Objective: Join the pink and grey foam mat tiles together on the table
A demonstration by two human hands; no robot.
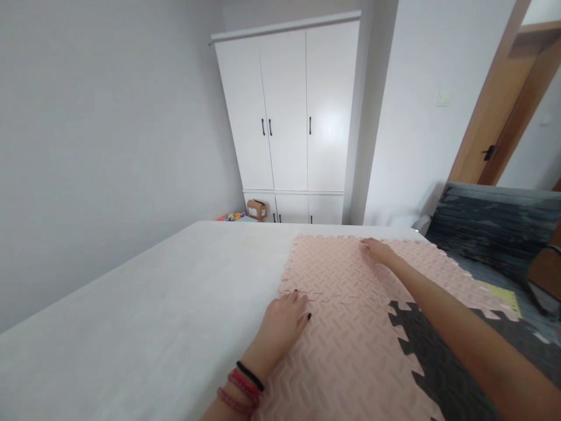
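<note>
Two pink foam puzzle mats lie on the white surface and meet at a jagged seam: the nearer mat (350, 362) and the farther mat (326, 263). My left hand (284, 318) rests on the left end of that seam, fingers stretched and thumb apart. Near the far right corner of the farther mat, my right hand (374, 250) lies on the pink foam with its fingers extended. Another pink mat (423, 257) is beyond my right hand. A dark grey foam mat (427, 336) lies right of the nearer mat, partly hidden under my right forearm.
The white tabletop (153, 327) stretches left to the wall. Behind stand a white wardrobe (328, 152) and a cardboard box (257, 209). A yellow piece (511, 297) shows at the right edge. Farther right are a dark patterned headboard-like panel (495, 222) and a wooden door (495, 123).
</note>
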